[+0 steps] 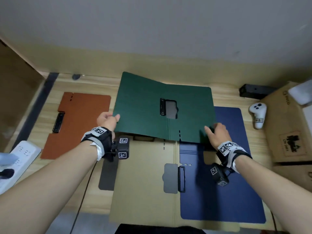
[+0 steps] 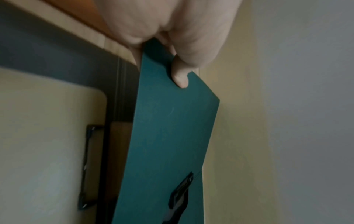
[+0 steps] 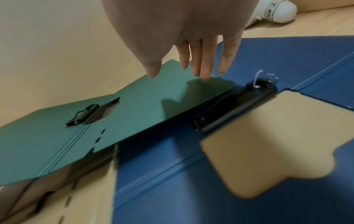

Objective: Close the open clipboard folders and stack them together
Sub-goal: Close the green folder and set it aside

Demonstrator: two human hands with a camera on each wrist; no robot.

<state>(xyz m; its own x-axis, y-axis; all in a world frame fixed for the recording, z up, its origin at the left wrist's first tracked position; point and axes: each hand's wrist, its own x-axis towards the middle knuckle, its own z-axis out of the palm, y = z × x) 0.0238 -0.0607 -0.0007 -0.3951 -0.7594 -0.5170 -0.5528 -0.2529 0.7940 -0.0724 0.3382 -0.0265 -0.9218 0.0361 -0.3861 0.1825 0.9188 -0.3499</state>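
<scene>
Nearest the person, a tan clipboard folder [image 1: 143,183] is lying open and flat on the wooden desk [image 1: 224,98], with a navy clipboard folder [image 1: 224,183] lying open on its right half and reaching further right. A black spring clip [image 3: 233,106] is showing on the navy folder just past the near right corner of the green one.

Further out, the left hand [image 1: 107,119] is pinching the left edge of the open green clipboard folder [image 1: 143,107], thumb on top and fingers curled beneath, and is lifting that flap off the desk. The right hand [image 1: 217,132] is resting over the folder's near right corner, its fingers [image 3: 205,60] straight and slightly spread, the tips touching or just above the cover.

To the left, an orange clipboard folder [image 1: 79,125] is lying flat. At the near left edge a white power strip [image 1: 20,154] is sitting; at the right a white controller [image 1: 258,114] is lying beside a cardboard box [image 1: 290,132].
</scene>
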